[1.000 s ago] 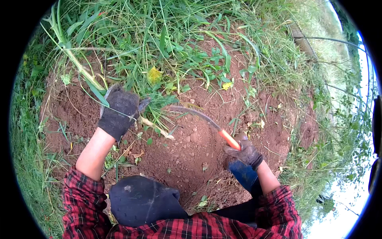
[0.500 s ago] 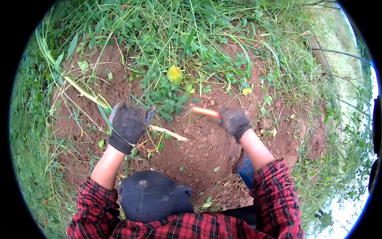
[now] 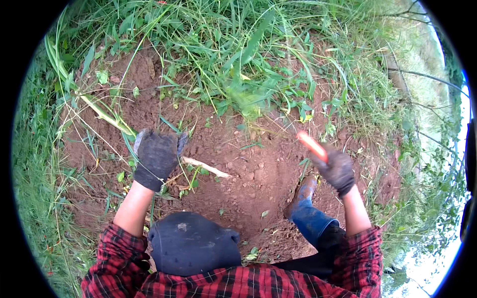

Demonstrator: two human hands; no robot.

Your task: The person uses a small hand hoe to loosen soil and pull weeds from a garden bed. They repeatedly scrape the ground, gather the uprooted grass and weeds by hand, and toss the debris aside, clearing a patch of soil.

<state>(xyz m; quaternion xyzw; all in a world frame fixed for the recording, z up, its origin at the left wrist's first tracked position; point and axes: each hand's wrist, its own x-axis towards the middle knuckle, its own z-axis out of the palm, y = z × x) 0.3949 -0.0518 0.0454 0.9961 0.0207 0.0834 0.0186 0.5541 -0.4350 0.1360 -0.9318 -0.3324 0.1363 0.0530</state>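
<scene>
My left hand (image 3: 156,155), in a dark, soil-stained glove, is closed around a thick plant stalk (image 3: 102,113). The stalk's green end rises to the upper left, and a pale bare length (image 3: 206,166) comes out on the right side of the fist, low over the soil. My right hand (image 3: 335,169), gloved alike, grips an orange-handled tool (image 3: 313,145) pointing up and to the left. Its working end is smeared by motion, so its shape cannot be made out. Beyond its tip is a blurred clump of green weeds (image 3: 248,97).
Brown loose soil (image 3: 248,198) lies between my arms. Tall grass (image 3: 208,39) borders it at the far side. A blue boot (image 3: 310,216) stands below my right hand, and my dark-clad knee (image 3: 194,243) is near the left arm. Thin branches (image 3: 432,74) hang at the right.
My right hand has swung right and slightly nearer with the orange-handled tool. The weed clump has shifted right, baring soil, and more of the boot shows. My left hand has barely moved.
</scene>
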